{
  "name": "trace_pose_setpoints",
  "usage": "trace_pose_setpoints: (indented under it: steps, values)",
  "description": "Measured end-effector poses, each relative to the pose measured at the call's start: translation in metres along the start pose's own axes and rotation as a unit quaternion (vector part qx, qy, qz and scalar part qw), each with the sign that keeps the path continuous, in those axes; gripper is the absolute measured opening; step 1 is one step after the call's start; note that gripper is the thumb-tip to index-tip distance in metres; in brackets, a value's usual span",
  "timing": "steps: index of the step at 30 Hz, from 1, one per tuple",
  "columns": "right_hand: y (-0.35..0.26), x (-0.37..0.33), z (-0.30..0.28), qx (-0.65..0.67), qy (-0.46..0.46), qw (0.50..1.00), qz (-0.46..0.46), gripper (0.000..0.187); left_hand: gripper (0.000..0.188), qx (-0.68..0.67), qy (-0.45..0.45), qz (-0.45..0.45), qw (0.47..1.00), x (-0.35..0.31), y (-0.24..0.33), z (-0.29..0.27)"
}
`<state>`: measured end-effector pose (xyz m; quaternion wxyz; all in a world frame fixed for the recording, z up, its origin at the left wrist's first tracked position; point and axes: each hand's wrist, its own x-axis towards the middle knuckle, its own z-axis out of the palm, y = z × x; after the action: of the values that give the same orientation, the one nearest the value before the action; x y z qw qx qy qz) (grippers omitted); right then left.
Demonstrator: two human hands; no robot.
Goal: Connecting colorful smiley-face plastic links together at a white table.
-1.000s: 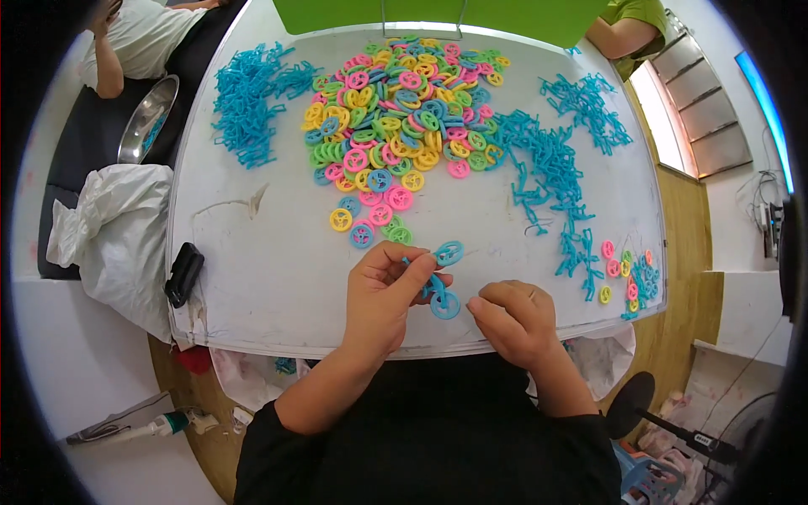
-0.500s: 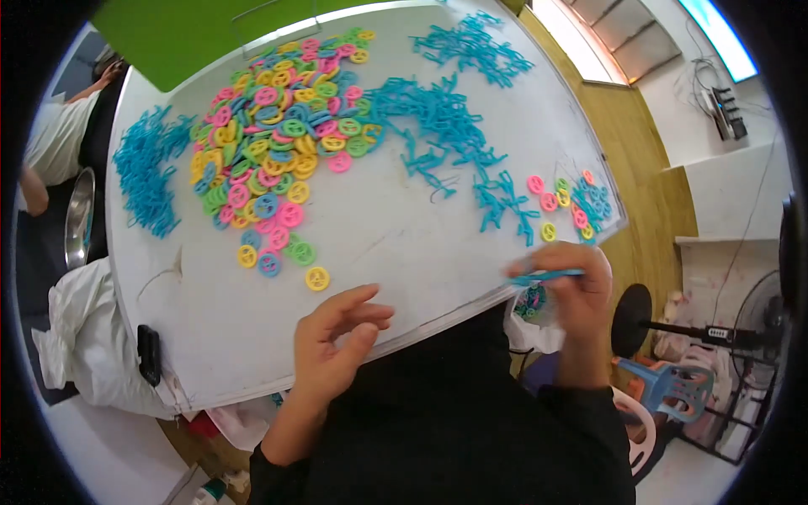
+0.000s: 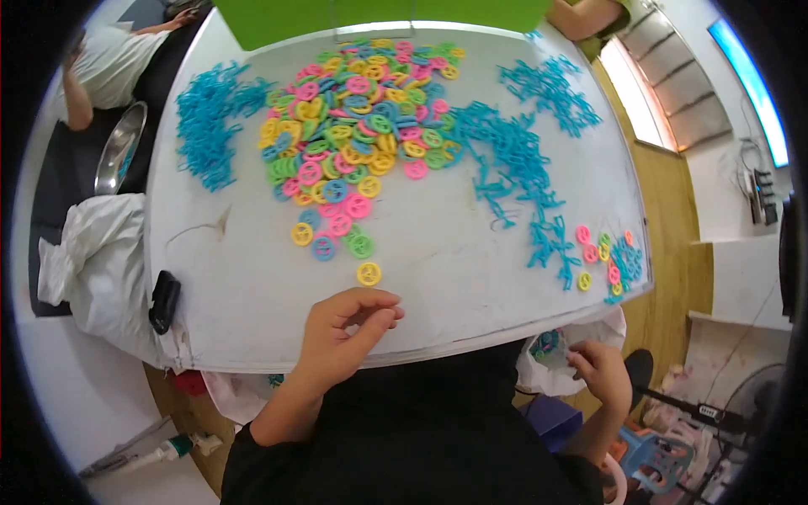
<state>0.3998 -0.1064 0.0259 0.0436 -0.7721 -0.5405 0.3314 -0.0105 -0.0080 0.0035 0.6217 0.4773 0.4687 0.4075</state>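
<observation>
My left hand hovers at the table's front edge, its fingers loosely curled with a gap to the thumb and nothing visible in it. Just beyond its fingertips lies a single yellow ring-shaped wheel. My right hand hangs below the table edge beside a white plastic bag, fingers loosely bent, holding nothing I can see. Small teal and coloured pieces show inside the bag. A big heap of pink, yellow, green and blue wheels covers the white table.
Thin teal plastic pieces lie in piles at left, centre right and far right. A few loose wheels sit near the right corner. A black case rests at the left edge. Other people's arms show at the far side.
My right hand has moved down and off the table to the bag, and the teal piece is no longer in it. My left hand's fingers have curled closer to the thumb. The view has shifted.
</observation>
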Motion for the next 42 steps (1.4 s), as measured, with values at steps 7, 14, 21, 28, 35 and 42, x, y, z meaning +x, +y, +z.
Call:
trace_pose_setpoints:
  steps: [7,14,21,28,35,42]
  values:
    - [-0.137,0.100,-0.012,-0.041,0.216,0.919,-0.326,0.014,0.016,0.007,0.001,-0.007,1.000,-0.014,-0.005,0.004]
    - [-0.171,0.137,0.035,-0.122,0.221,0.928,-0.275,0.024,0.014,-0.051,0.036,-0.016,0.998,-0.028,-0.013,-0.004]
    - [-0.157,0.138,0.044,-0.105,0.208,0.924,-0.303,0.025,0.013,-0.041,0.029,-0.012,0.999,-0.028,-0.015,-0.001]
    - [-0.155,0.135,0.006,0.012,0.231,0.927,-0.296,0.020,0.013,-0.029,0.017,-0.006,0.999,-0.025,-0.010,0.000]
    - [-0.167,0.178,0.020,-0.217,0.266,0.853,-0.393,0.021,0.013,-0.030,0.022,0.003,0.999,-0.026,-0.011,0.002]
    - [-0.166,0.170,0.012,-0.166,0.257,0.832,-0.462,0.022,0.014,-0.014,0.045,0.008,0.999,-0.029,-0.011,-0.003]
